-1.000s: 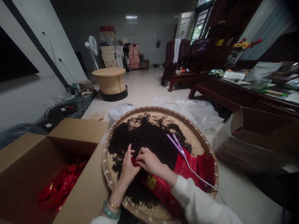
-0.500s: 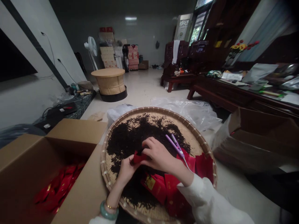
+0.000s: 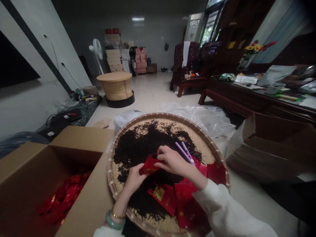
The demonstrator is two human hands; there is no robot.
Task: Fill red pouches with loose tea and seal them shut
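Over the dark loose tea leaves point(image 3: 145, 141) on a round woven bamboo tray point(image 3: 209, 131), my left hand point(image 3: 135, 177) grips a small red packet point(image 3: 149, 165) by its left side. My right hand point(image 3: 171, 161) is closed at the packet's right edge, its fingertips by the opening. Whether tea is pinched in those fingers is hidden. Flat red packets point(image 3: 166, 199) with a gold patch lie below my hands, and more red packets point(image 3: 216, 172) are at the tray's right. A purple hair straightener point(image 3: 184, 153) rests beside my right hand.
At the left stands an open cardboard box point(image 3: 81, 140) with many red packets point(image 3: 66, 196) inside. Another open box point(image 3: 278, 144) stands at the right. Clear plastic sheeting point(image 3: 197, 117) lies behind the tray. A low dark table point(image 3: 259, 102) runs along the right.
My right hand has moved up and right along the packet, which now shows more between my hands. My left fingers have closed around its side.
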